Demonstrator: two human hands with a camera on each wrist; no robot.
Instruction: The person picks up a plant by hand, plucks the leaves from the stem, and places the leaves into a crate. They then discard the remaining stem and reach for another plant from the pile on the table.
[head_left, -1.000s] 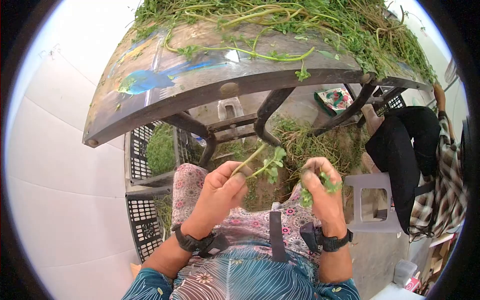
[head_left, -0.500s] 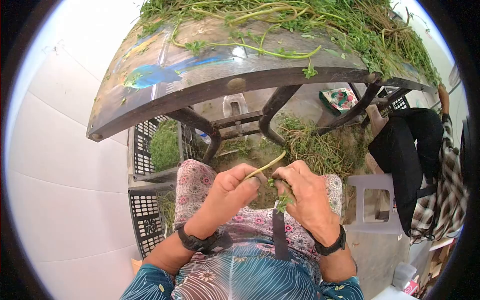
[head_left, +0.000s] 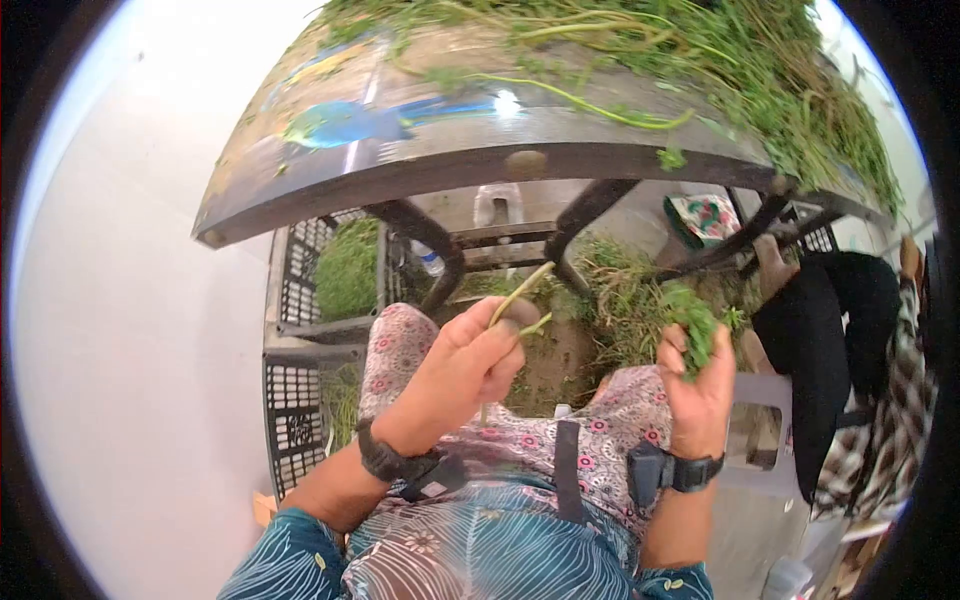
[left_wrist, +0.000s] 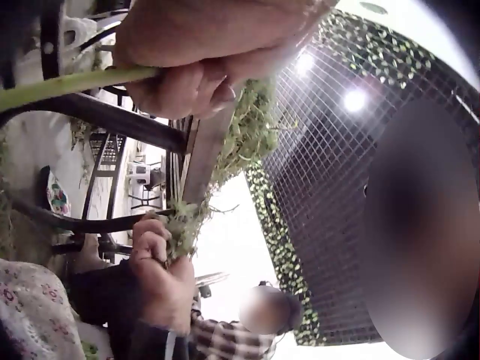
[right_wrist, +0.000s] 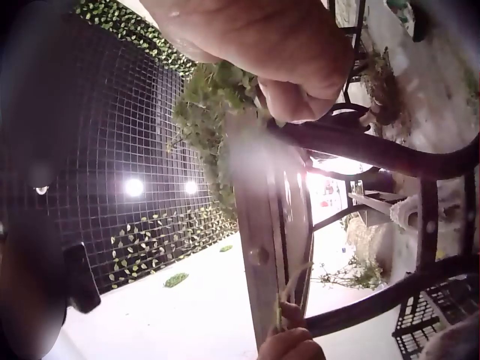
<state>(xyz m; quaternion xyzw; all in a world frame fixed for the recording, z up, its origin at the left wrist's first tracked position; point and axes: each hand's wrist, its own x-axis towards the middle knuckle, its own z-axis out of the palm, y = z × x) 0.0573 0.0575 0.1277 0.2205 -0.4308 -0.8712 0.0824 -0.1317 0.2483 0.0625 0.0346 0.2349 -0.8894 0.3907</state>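
Observation:
Over the lap, my left hand (head_left: 472, 358) pinches a pale green plant stem (head_left: 518, 292) between thumb and fingers. A short side piece sticks out to the right of it. The left wrist view shows the same stem (left_wrist: 75, 84) reaching out from under the curled fingers. My right hand (head_left: 700, 392) is apart, to the right over the knee, with its fingers curled round a small bunch of leafy green sprigs (head_left: 694, 325). That bunch is at the fingertips in the left wrist view too, where the right hand (left_wrist: 159, 270) appears lower down.
A table (head_left: 440, 172) piled with green stems (head_left: 720, 60) stands in front. Beneath it are more stems on the floor (head_left: 625, 310) and black crates (head_left: 292, 405) on the left. Another person sits on the right, in black trousers (head_left: 835, 345), by a grey stool (head_left: 765, 420).
The hands came together at the stem, then parted; my right hand has moved right with a leafy bunch. The stem in the left hand now shows no leaves. The head view shifted slightly.

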